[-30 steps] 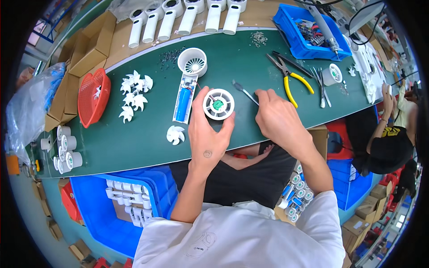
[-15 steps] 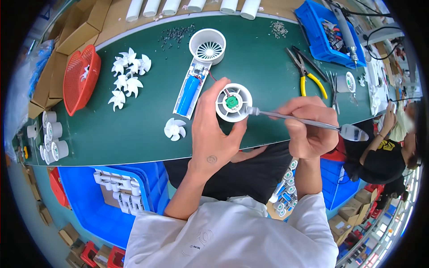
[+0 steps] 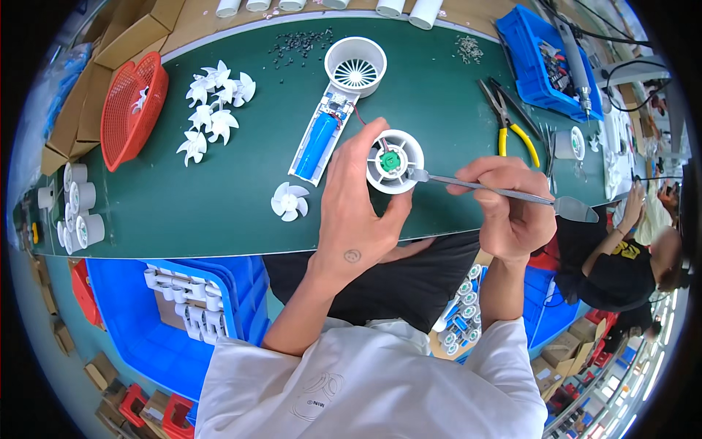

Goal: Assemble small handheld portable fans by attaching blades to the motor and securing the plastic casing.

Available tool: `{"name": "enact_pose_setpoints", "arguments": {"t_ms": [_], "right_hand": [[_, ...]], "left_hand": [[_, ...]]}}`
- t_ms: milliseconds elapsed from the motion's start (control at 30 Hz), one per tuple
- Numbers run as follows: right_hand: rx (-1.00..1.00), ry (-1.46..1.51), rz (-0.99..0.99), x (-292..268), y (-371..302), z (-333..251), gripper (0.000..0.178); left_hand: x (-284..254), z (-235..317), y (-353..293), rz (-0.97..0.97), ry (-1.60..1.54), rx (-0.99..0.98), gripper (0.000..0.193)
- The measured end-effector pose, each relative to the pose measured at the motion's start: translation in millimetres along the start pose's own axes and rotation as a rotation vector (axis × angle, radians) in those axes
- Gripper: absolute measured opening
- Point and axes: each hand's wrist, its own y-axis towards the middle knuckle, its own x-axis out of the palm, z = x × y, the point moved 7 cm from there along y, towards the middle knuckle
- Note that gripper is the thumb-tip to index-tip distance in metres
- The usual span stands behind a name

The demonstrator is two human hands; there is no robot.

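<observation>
My left hand (image 3: 360, 208) is closed round a white ring-shaped motor housing (image 3: 374, 175), thumb and fingers gripping its sides. Spokes inside the ring meet at a green round centre (image 3: 391, 162), and a thin wire runs from it to an opened white fan body (image 3: 300, 162) with a blue battery cell (image 3: 319, 146) and a round grille (image 3: 357, 71). Pinched in my right hand (image 3: 512, 207) is a slim metal spatula (image 3: 468, 184). Its narrow tip lies at the lower right inside of the ring. A white fan blade (image 3: 290, 202) rests left of my left hand.
Several fan blades (image 3: 212, 110) and a red basket (image 3: 131, 110) sit at left, with white housings (image 3: 82, 197) nearer. Small black screws (image 3: 300, 45) and silver ones (image 3: 469, 50) lie at the back. Yellow-handled pliers (image 3: 523, 143) and a blue bin (image 3: 537, 66) are at right.
The spatula tip has shifted from over the ring's right rim to just inside it. My left hand still holds the housing. The whole view has swung slightly.
</observation>
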Motion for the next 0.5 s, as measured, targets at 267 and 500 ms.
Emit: {"name": "enact_pose_setpoints", "arguments": {"t_ms": [267, 500], "right_hand": [[0.008, 0.075, -0.156, -5, 16, -5, 0.006], [-0.014, 0.015, -0.226, 17, 6, 7, 0.015]], "left_hand": [[2, 2, 2, -0.025, 0.014, -0.007, 0.066], [0, -1, 2, -0.025, -0.035, -0.049, 0.068]]}}
